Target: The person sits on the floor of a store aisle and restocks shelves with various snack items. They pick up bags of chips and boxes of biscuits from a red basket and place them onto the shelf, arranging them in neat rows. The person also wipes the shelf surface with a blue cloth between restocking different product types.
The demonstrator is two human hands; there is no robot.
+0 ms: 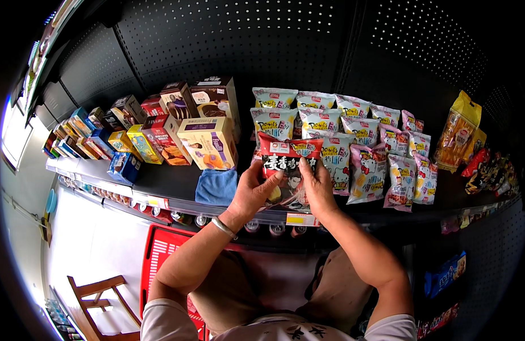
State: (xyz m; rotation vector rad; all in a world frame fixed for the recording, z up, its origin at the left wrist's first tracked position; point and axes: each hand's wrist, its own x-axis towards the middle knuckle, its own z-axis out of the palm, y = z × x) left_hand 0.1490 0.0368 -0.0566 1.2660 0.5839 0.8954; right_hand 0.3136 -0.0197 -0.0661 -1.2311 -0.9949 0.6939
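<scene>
Both of my hands hold a red and black snack bag (288,170) upright at the front of the black shelf. My left hand (255,189) grips its left side, thumb across the front. On the right side my right hand (320,185) presses with its thumb. Behind and right of the bag stand rows of white and pink snack bags (337,157). A folded blue cloth (216,186) lies on the shelf just left of my left hand. Further left is a cream biscuit box (208,143) beside a red box (166,138).
Many small boxes (100,143) line the shelf's left part. Yellow bread-like packs (457,132) stand at the right. A red plastic basket (158,243) is below the shelf edge, near a wooden chair (96,290). Cans (276,230) stand on the lower shelf.
</scene>
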